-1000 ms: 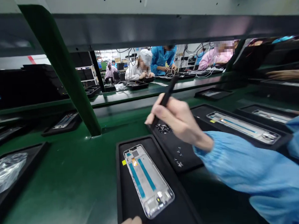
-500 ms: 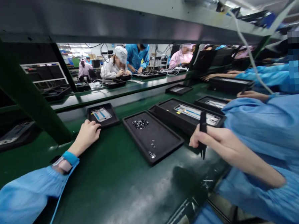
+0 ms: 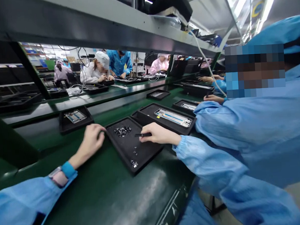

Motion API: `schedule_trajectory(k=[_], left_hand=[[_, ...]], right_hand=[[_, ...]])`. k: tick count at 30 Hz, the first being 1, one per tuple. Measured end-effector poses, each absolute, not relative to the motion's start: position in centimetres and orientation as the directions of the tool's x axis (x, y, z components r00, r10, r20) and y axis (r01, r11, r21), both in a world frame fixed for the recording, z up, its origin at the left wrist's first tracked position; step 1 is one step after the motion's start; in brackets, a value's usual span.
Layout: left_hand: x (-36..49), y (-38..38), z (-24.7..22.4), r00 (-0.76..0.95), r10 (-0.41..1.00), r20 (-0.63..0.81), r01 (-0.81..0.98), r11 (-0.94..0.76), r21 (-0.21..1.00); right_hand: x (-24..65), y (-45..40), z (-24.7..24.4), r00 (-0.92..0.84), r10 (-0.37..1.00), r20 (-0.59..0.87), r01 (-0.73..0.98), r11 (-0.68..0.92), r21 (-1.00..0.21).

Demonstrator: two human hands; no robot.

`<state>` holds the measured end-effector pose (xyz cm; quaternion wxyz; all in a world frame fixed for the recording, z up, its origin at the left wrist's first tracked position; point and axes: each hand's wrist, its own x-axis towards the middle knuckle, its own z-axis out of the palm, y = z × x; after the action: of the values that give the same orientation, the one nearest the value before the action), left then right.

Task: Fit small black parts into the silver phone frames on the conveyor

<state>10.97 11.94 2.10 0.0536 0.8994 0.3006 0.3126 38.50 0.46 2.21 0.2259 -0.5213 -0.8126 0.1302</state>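
My right hand [image 3: 154, 133] is closed around black tweezers [image 3: 143, 135], held almost level over a shallow black tray [image 3: 148, 158]. In that tray lies a pile of small dark shiny pieces [image 3: 122, 131], left of the tweezers' tips. A few loose bits [image 3: 134, 163] are nearer its front corner. My left hand [image 3: 93, 138], with a watch and a blue wrist strap, is at the tray's left edge, thumb and forefinger apart and nothing seen between them. Whether its fingertips touch the rim, I cannot tell.
A smaller black tray [image 3: 76, 117] with a phone frame stands at left. Behind my right hand, a thicker black tray [image 3: 150, 109] holds another phone frame [image 3: 174, 117]. A co-worker in blue [image 3: 266, 119] sits close on the right. Overhead runs a grey shelf beam [image 3: 97, 31].
My right hand has moved left with the tweezers, from beside the tray to above it. My left hand has come away from the small phone-frame tray toward the parts tray. The view has turned right.
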Motion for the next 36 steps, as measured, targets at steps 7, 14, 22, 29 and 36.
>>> schedule_trajectory(k=[7, 14, 22, 29, 36], left_hand=[[17.0, 7.0, 1.9, 0.774, 0.572, 0.272, 0.409, -0.779, 0.475], [18.3, 6.9, 1.2, 0.739, 0.664, 0.117, 0.494, -0.651, 0.576], [18.7, 6.9, 0.4, 0.769, 0.625, 0.134, 0.454, -0.682, 0.573], [19.0, 5.6, -0.1, 0.739, 0.644, 0.197, 0.474, -0.705, 0.527], [19.1, 4.5, -0.4, 0.707, 0.672, 0.222, 0.542, -0.716, 0.441]], right_hand=[[36.4, 6.7, 2.9, -0.319, 0.921, 0.223, 0.763, 0.389, -0.516], [35.3, 10.1, 2.9, -0.233, 0.935, 0.268, 0.758, 0.347, -0.552], [32.0, 12.0, 3.2, -0.135, 0.962, 0.238, 0.777, 0.252, -0.577], [33.1, 10.1, 3.7, -0.193, 0.963, 0.189, 0.811, 0.265, -0.522], [33.6, 7.9, 4.6, -0.187, 0.953, 0.240, 0.822, 0.286, -0.493]])
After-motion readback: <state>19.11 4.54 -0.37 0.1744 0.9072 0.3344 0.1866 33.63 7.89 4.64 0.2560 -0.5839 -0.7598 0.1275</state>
